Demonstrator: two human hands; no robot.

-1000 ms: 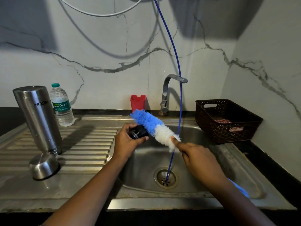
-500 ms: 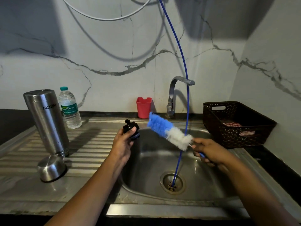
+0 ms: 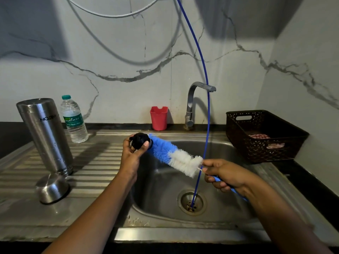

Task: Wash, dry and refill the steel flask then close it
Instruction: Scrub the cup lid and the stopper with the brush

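Fingers (image 3: 145,144) of left hand (image 3: 131,154) pinch black stopper (image 3: 139,140); brush (image 3: 170,154) tip touches it, right hand (image 3: 226,176) curled round handle. Steel flask (image 3: 45,134) inverted on drainboard (image 3: 102,162), cup lid (image 3: 52,187) beside. Likely mid-wash; dry, refill, close pending.

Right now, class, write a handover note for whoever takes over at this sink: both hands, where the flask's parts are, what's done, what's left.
Left hand holds the black stopper over the sink's left edge.
Right hand grips the bottle brush by its handle; its blue tip touches the stopper.
Steel flask stands inverted on the drainboard, droplets on it; steel cap in front of it. Capped water bottle behind.
Done: flask apparently washed.
Left: finish scrubbing stopper, rinse, dry the parts, refill the flask, close it.
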